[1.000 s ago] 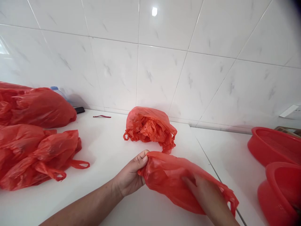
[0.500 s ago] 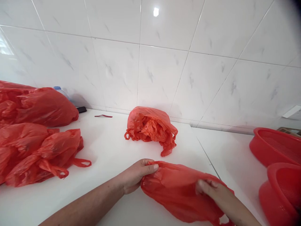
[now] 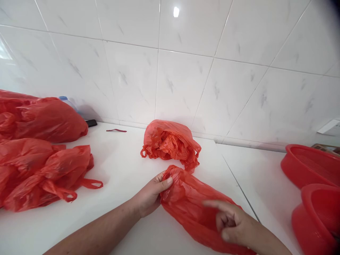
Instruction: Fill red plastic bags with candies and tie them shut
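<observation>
The bag (image 3: 183,198) is on the near side of the bundle (image 3: 171,140), one end pinched in your left hand (image 3: 151,196), your right hand (image 3: 235,223) unclosed over it, contact unclear; smoothing appears in hand, and the next stroke calls for a firm left pinch.

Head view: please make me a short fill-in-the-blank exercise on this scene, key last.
The left hand grips a thin ____-coloured plastic bag.
Two rounded red plastic basins stand at the picture's ____ edge.
The glossy white wall behind the flat white tabletop is covered with ____.

Missing words: red; right; tiles.
</observation>
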`<action>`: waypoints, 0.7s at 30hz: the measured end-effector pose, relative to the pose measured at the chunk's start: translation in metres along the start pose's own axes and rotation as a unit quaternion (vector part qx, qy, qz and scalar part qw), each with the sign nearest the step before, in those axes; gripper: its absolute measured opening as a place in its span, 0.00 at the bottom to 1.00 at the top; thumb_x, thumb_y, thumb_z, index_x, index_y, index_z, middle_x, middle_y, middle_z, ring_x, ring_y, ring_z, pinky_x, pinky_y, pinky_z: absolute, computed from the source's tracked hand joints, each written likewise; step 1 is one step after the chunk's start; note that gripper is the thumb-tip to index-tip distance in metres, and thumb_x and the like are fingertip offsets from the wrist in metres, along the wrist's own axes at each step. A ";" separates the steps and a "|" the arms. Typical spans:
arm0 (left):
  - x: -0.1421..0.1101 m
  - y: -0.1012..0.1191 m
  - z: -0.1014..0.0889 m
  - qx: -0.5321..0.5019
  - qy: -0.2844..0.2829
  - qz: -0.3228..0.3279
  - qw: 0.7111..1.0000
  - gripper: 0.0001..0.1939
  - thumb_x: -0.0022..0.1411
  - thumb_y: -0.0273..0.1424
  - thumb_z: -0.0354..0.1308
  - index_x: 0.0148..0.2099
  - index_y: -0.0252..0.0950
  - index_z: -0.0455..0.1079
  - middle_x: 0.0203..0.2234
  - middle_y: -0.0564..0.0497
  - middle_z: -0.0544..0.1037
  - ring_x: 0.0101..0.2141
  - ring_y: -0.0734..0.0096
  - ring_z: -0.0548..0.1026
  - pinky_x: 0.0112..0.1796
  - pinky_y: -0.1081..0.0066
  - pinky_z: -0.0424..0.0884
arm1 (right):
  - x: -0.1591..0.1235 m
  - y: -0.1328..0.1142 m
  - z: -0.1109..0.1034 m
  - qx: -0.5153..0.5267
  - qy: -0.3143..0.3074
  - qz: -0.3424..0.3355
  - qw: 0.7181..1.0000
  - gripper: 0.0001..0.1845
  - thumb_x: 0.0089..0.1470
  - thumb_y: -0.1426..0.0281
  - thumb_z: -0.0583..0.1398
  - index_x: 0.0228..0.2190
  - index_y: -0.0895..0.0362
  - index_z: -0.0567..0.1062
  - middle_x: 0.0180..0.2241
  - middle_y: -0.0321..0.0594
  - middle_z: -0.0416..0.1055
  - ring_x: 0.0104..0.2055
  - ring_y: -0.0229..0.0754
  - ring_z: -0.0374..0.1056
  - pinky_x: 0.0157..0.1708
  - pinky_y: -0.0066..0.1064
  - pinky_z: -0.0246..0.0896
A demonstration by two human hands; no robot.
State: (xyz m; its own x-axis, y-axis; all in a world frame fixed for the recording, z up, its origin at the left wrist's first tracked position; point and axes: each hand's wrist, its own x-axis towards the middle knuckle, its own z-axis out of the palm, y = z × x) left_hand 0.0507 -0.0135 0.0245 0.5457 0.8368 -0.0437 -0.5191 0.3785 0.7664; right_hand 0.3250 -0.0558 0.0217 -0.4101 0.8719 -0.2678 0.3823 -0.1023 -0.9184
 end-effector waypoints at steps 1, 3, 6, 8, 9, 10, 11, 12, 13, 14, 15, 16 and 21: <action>0.000 -0.001 0.000 0.006 -0.007 -0.002 1.000 0.11 0.60 0.34 0.57 0.44 0.35 0.69 0.40 0.44 0.75 0.40 0.64 0.74 0.43 0.67 0.67 | 0.002 0.001 -0.002 0.031 0.013 -0.003 0.999 0.36 0.44 0.57 0.62 0.55 0.50 0.64 0.20 0.29 0.64 0.21 0.33 0.58 0.22 0.24 0.53; 0.000 -0.004 -0.001 0.016 -0.018 -0.009 1.000 0.14 0.58 0.33 0.60 0.46 0.36 0.69 0.41 0.44 0.75 0.41 0.63 0.74 0.44 0.66 0.67 | 0.009 0.000 -0.006 0.059 0.105 -0.009 0.993 0.37 0.49 0.53 0.58 0.58 0.51 0.58 0.22 0.31 0.68 0.25 0.37 0.63 0.29 0.29 0.59; 0.000 -0.007 0.000 0.021 -0.034 -0.028 0.999 0.20 0.55 0.32 0.63 0.50 0.37 0.68 0.41 0.45 0.76 0.43 0.60 0.74 0.45 0.65 0.67 | 0.017 -0.007 -0.006 0.051 0.218 -0.016 0.974 0.34 0.51 0.53 0.57 0.56 0.53 0.61 0.26 0.35 0.72 0.27 0.40 0.67 0.37 0.36 0.63; -0.001 -0.007 0.003 0.022 -0.032 -0.044 0.998 0.22 0.54 0.32 0.63 0.52 0.38 0.68 0.40 0.45 0.77 0.44 0.59 0.75 0.46 0.64 0.67 | 0.017 -0.015 -0.004 0.051 0.260 -0.033 0.964 0.29 0.49 0.54 0.58 0.50 0.56 0.68 0.27 0.38 0.73 0.28 0.41 0.68 0.35 0.37 0.64; -0.002 -0.007 0.004 0.023 -0.024 -0.054 0.998 0.22 0.54 0.32 0.63 0.52 0.39 0.67 0.39 0.46 0.78 0.43 0.59 0.75 0.47 0.64 0.67 | 0.015 -0.019 -0.003 0.051 0.288 -0.044 0.955 0.26 0.48 0.54 0.58 0.45 0.56 0.72 0.28 0.39 0.73 0.29 0.43 0.69 0.33 0.36 0.65; -0.002 -0.006 0.006 0.025 -0.013 -0.065 0.998 0.23 0.54 0.32 0.63 0.53 0.39 0.67 0.38 0.46 0.78 0.43 0.59 0.75 0.46 0.64 0.68 | 0.011 -0.024 -0.002 0.047 0.327 -0.054 0.942 0.22 0.48 0.54 0.59 0.40 0.57 0.73 0.28 0.40 0.73 0.31 0.43 0.70 0.31 0.35 0.65; -0.002 -0.005 0.006 0.029 0.002 -0.081 0.996 0.23 0.54 0.33 0.63 0.53 0.39 0.67 0.38 0.46 0.79 0.42 0.58 0.76 0.46 0.63 0.68 | 0.007 -0.028 -0.001 0.042 0.364 -0.066 0.928 0.20 0.49 0.55 0.58 0.37 0.57 0.74 0.29 0.41 0.74 0.32 0.43 0.70 0.31 0.34 0.65; -0.001 -0.005 0.007 0.033 0.021 -0.096 0.995 0.24 0.54 0.33 0.63 0.54 0.40 0.67 0.38 0.47 0.79 0.42 0.58 0.76 0.45 0.63 0.69 | 0.001 -0.032 -0.001 0.035 0.394 -0.080 0.915 0.18 0.50 0.55 0.58 0.35 0.56 0.74 0.29 0.40 0.74 0.32 0.43 0.70 0.31 0.33 0.66; 0.000 -0.004 0.007 0.034 0.045 -0.109 0.992 0.25 0.53 0.34 0.64 0.53 0.41 0.67 0.37 0.47 0.79 0.40 0.57 0.77 0.43 0.63 0.70 | -0.006 -0.035 -0.001 0.025 0.417 -0.093 0.904 0.17 0.51 0.56 0.57 0.35 0.56 0.74 0.29 0.40 0.74 0.32 0.42 0.70 0.32 0.33 0.66; 0.001 -0.004 0.006 0.030 0.059 -0.125 0.990 0.25 0.52 0.34 0.64 0.53 0.41 0.67 0.37 0.47 0.79 0.40 0.57 0.77 0.42 0.62 0.71 | -0.015 -0.038 -0.003 0.012 0.434 -0.102 0.895 0.15 0.52 0.58 0.57 0.35 0.55 0.74 0.30 0.39 0.74 0.33 0.41 0.70 0.33 0.33 0.66; 0.002 -0.004 0.006 0.024 0.070 -0.137 0.988 0.27 0.51 0.34 0.65 0.54 0.41 0.67 0.37 0.48 0.80 0.40 0.57 0.77 0.41 0.63 0.72 | -0.025 -0.041 -0.005 -0.004 0.450 -0.107 0.887 0.14 0.53 0.59 0.57 0.35 0.55 0.74 0.31 0.39 0.74 0.34 0.41 0.70 0.34 0.33 0.66; 0.002 -0.005 0.006 0.015 0.078 -0.145 0.986 0.28 0.50 0.34 0.66 0.54 0.41 0.66 0.37 0.49 0.80 0.40 0.57 0.77 0.41 0.63 0.72 | -0.037 -0.043 -0.009 -0.024 0.467 -0.105 0.878 0.14 0.52 0.59 0.57 0.36 0.55 0.74 0.33 0.40 0.74 0.35 0.41 0.70 0.36 0.33 0.66; 0.003 -0.008 0.007 -0.006 0.097 -0.152 0.984 0.32 0.46 0.34 0.68 0.54 0.46 0.64 0.37 0.54 0.80 0.43 0.56 0.75 0.40 0.64 0.73 | -0.109 -0.039 -0.066 -0.122 0.563 0.038 0.817 0.21 0.49 0.57 0.59 0.43 0.54 0.72 0.40 0.43 0.73 0.41 0.46 0.70 0.38 0.37 0.65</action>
State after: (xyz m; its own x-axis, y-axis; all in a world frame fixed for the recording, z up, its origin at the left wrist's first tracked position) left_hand 0.0608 -0.0172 0.0232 0.5409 0.7443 -0.3917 -0.3598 0.6257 0.6922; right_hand 0.4095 -0.1149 0.1063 0.5908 0.7697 0.2418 0.5814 -0.1984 -0.7891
